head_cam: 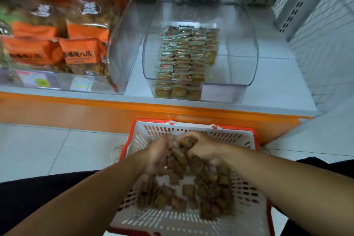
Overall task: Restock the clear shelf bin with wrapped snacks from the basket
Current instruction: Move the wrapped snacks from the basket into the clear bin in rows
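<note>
Down in the basket (193,129), from the head view, you're gathering: your left hand (158,156) and right hand (202,148) are closing together over a clump of wrapped snacks (181,156), fingers (188,137) curled round the packets, though motion blur is hiding exactly how many each hand is holding. More snacks are lying loose across the basket floor below your wrists. Up on the shelf (283,86), the clear shelf bin (243,80) is sitting straight ahead, its left side already carrying neat rows, its right side looking bare. My judgement: you're better off squaring the packets flat into one stack before lifting, gripping firmly enough that none slip, then setting them beside the existing rows rather than dropping them loose.
</note>
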`<state>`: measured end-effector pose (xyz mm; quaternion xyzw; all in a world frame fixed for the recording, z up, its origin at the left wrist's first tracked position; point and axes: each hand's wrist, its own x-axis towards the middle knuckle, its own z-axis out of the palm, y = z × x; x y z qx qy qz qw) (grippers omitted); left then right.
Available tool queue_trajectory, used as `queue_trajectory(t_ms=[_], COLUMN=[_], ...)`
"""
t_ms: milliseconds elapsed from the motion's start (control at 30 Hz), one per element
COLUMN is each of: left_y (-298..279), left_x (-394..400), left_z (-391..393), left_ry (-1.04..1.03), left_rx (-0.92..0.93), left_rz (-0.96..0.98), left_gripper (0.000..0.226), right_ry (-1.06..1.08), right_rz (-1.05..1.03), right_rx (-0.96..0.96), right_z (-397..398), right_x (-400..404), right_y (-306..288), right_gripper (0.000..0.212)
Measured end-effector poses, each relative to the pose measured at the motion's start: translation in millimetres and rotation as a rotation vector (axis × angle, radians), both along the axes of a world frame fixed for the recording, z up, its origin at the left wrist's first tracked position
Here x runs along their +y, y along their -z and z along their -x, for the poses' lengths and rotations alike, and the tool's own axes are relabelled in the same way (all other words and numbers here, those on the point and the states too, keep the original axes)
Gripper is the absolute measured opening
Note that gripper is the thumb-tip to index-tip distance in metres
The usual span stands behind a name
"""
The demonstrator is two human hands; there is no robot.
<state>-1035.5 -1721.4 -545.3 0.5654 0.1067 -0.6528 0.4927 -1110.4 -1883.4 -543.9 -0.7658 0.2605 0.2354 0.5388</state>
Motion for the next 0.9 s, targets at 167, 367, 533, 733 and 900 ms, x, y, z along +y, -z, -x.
queue_trajectory(t_ms=[167,367,533,733,900], left_y=[-87,-165,-189,-183,-178], left_x=[-2,-3,-13,-37,-41], left_z=[-4,-9,-18,-20,-23], left_ry=[0.137,-0.049,-0.198,-0.291,-0.289], left_rx=[-0.199,-0.383,-0.518,-0.652,-0.785], left_rz=[0.234,0.323,0.430,0.510,0.517], left_gripper=[0.052,0.057,0.049,0.038,0.035], right_ry=[-0.138,-0.221,-0.027,0.263,0.346], right_rz=[0.177,0.124,-0.215,-0.361,-0.428], right_rx=[-0.201,-0.463,-0.629,-0.726,-0.676], right_z=[1,8,1,-15,-20], right_x=[-3,-13,-14,-17,-23], right_y=[-95,-189,-206,-202,-200], right_gripper=[0.053,0.062,0.043,0.042,0.044])
